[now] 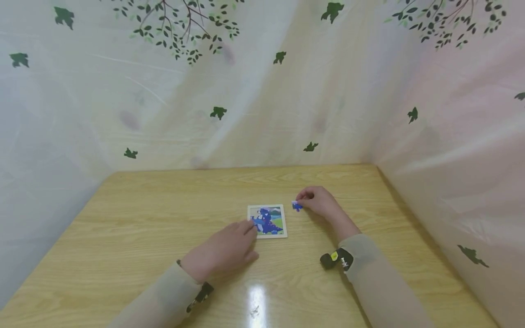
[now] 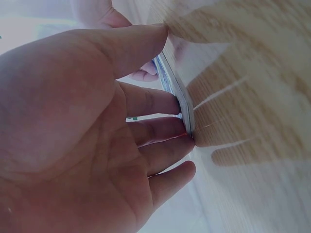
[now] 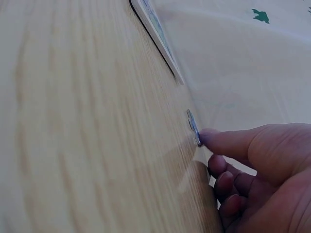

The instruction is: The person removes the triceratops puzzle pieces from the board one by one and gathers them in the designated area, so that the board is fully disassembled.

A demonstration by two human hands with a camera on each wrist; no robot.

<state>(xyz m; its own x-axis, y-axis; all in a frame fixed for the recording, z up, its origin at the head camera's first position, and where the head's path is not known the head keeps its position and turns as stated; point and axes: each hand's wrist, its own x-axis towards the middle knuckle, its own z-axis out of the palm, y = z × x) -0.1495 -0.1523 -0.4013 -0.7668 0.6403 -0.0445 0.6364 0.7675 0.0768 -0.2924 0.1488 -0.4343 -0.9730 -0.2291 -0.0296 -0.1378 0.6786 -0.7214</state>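
A small square jigsaw puzzle (image 1: 268,221) in a white frame lies on the wooden table, its picture showing a blue dinosaur. The left hand (image 1: 225,248) rests its extended fingers on the puzzle's left edge, with the thumb held apart. In the left wrist view, those fingers (image 2: 163,128) touch the thin side of the frame (image 2: 182,97). Just right of the puzzle, the right hand (image 1: 321,202) pinches a loose blue puzzle piece (image 1: 297,206) at its fingertips. The right wrist view shows the thumb (image 3: 228,143) against the piece (image 3: 193,127), low at the tabletop.
The pale wooden table (image 1: 143,218) extends around both hands. A light curtain (image 1: 246,136) with green leaf prints hangs behind it and along the sides. Dark bands with small devices (image 1: 336,259) sit at both wrists.
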